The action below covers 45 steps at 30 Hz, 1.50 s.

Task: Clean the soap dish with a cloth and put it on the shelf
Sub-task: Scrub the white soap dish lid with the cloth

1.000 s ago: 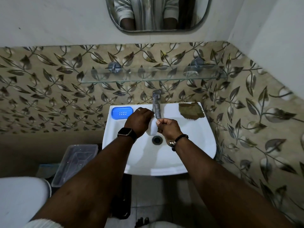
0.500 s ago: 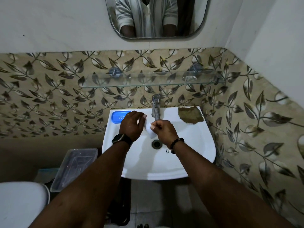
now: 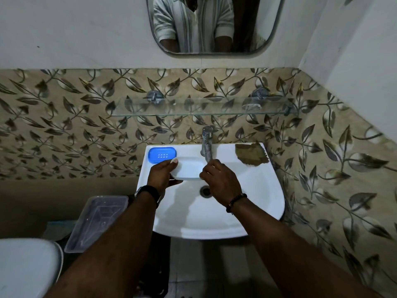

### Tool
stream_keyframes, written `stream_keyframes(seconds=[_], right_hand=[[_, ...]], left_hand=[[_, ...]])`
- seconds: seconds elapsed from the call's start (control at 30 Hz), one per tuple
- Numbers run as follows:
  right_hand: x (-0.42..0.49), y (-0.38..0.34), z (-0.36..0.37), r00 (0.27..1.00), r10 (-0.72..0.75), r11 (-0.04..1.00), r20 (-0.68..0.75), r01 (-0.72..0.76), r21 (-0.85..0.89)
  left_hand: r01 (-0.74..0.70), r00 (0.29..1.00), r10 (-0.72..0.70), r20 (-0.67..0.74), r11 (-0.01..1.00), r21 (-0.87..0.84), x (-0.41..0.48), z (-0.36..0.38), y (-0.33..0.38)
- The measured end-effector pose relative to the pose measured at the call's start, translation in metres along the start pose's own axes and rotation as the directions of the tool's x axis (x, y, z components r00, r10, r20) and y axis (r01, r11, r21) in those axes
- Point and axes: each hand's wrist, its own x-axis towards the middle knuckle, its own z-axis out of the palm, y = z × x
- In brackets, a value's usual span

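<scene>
Soap dish [image 3: 190, 168], white and shallow, sits level over the sink [image 3: 269, 203], just under the tap [image 3: 207, 143]. The left hand [image 3: 162, 176] grips its left end with the thumb over the rim, and the right hand [image 3: 221, 180] pinches its right end. It looks like light, stiff plastic, probably slippery when wet, so the end rims seem the surest hold. The cloth [image 3: 251, 154] lies on the sink's back right corner, below the shelf [image 3: 204, 109].

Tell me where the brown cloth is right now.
In the head view the brown cloth lies on the sink's back right corner, right of the tap, by the tiled wall.
</scene>
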Motion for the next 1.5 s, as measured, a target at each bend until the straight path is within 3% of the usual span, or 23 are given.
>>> stream_keyframes(seconds=[0.2,0.37,0.6,0.9,1.2,1.3,1.5], right_hand=[[-0.014,0.01,0.003,0.997,0.075,0.995,0.024,-0.073,-0.066],[-0.019,0.015,0.005,0.992,0.127,0.99,0.003,-0.126,-0.055],[-0.012,0.059,0.001,0.928,0.369,0.927,-0.061,-0.372,-0.048],[-0.005,0.139,0.024,0.857,0.5,0.866,0.127,-0.496,-0.062],[0.001,0.19,0.071,0.693,0.584,0.788,0.422,-0.608,-0.091],[-0.002,0.197,0.078,0.68,0.588,0.78,0.437,-0.621,-0.084],[-0.013,0.196,0.087,0.725,0.599,0.785,0.339,-0.615,-0.072]], left_hand=[[0.07,0.986,-0.057,0.156,0.994,-0.079,0.001,0.001,-0.004],[0.094,0.978,-0.067,0.195,0.987,-0.133,0.008,0.007,-0.012],[0.108,0.973,-0.069,0.222,0.98,-0.168,0.013,0.022,-0.018],[0.08,0.98,-0.046,0.192,0.982,-0.173,0.016,0.053,-0.021],[0.074,0.985,-0.05,0.163,0.986,-0.148,0.016,0.072,-0.027],[0.065,0.988,-0.046,0.145,0.989,-0.133,0.016,0.07,-0.028],[0.056,0.991,-0.04,0.125,0.99,-0.131,0.019,0.069,-0.027]])
